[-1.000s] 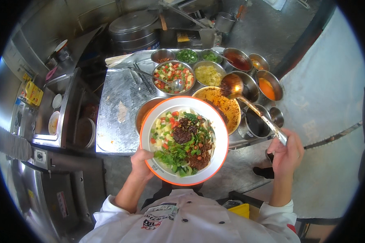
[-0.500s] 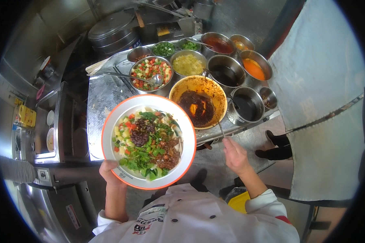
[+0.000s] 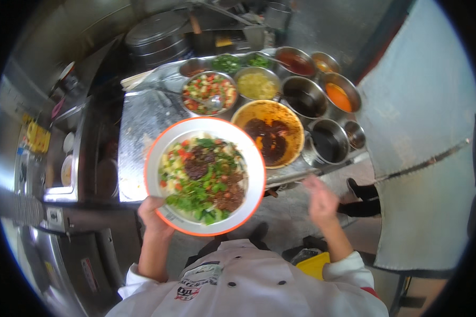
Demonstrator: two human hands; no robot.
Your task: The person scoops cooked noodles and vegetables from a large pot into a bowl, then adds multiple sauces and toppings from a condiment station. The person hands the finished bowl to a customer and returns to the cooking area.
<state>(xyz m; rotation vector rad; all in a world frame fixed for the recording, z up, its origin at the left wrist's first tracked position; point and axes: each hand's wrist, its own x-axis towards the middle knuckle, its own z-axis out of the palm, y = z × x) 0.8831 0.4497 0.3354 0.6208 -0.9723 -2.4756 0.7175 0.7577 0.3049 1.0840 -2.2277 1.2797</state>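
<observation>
My left hand (image 3: 156,214) grips the near-left rim of a large white bowl (image 3: 158,137) with an orange edge. In the bowl lie chopped leafy greens (image 3: 190,199), diced red and pale vegetables, a dark sauce mound (image 3: 197,165) and a brown chunky topping (image 3: 229,196). My right hand (image 3: 322,203) is in the air right of the bowl, near the table edge. Motion smears its fingers, and whether it holds anything is unclear. Just beyond, a yellowish basin (image 3: 297,119) contains dark, oily paste (image 3: 274,145).
Several metal pots surround the basin: diced vegetables (image 3: 206,87), yellow-green pieces (image 3: 256,85), dark liquids (image 3: 329,143), orange sauce (image 3: 338,98) and red sauce (image 3: 295,61). A steel table (image 3: 143,127) supports them. White curtain (image 3: 423,116) hangs at right; a person's dark shoes (image 3: 364,190) show beside it.
My right hand has moved slightly right, away from the spoon handle it held at the basin. The bowl and my left hand have shifted slightly right and up in view.
</observation>
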